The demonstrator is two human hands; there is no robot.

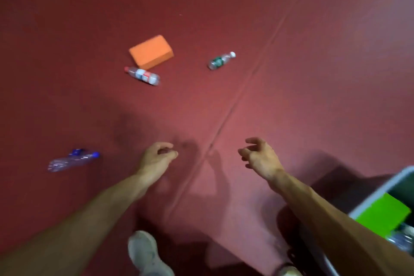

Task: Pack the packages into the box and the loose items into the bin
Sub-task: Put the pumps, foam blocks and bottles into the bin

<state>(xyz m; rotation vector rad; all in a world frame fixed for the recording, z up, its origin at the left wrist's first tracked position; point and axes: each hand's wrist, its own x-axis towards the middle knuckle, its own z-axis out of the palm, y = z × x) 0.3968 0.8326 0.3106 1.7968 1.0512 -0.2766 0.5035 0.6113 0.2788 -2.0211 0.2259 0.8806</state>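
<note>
An orange block-shaped package [151,51] lies on the red floor ahead. Just in front of it lies a clear bottle with a red cap [142,75]. A bottle with a green label and white cap [221,60] lies to the right of the package. A crumpled clear bottle with blue caps [72,159] lies at the left. My left hand [157,158] hangs over bare floor, fingers curled loosely, holding nothing. My right hand [261,158] is beside it, fingers spread and empty. A grey-rimmed bin [378,192] at the lower right holds a green package [383,215] and clear bottles.
A seam [235,105] in the red floor runs diagonally from upper right to the lower middle. My white shoe [145,253] stands at the bottom centre, a second shoe [289,271] at the bottom right. Shadows of my arms fall on the floor.
</note>
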